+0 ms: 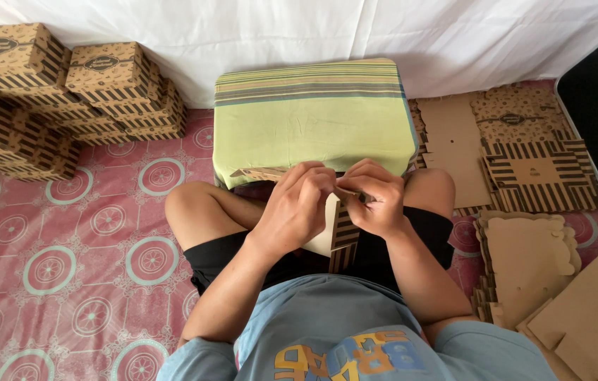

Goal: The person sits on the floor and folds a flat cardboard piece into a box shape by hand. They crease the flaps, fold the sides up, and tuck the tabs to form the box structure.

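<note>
Two hands at work over the lap, close tog. Left hand (295, 204) and right hand (376, 197) both curled tight, fingers (316, 178) pinched shut on one flat cardboard sheet (338, 229), striped brown, held upright betw. the knees so a flap can be bent. Pressed near the green striped cushion (313, 116), prob. as a prop for folding. Finished boxes (66, 92) stacked far left, out of the way. Flat blanks (525, 162) piled right, w/ plain brown cut-outs (532, 261) nearer the right elbow, within easy reach. All on the red patterned floor mat (66, 247).
</note>
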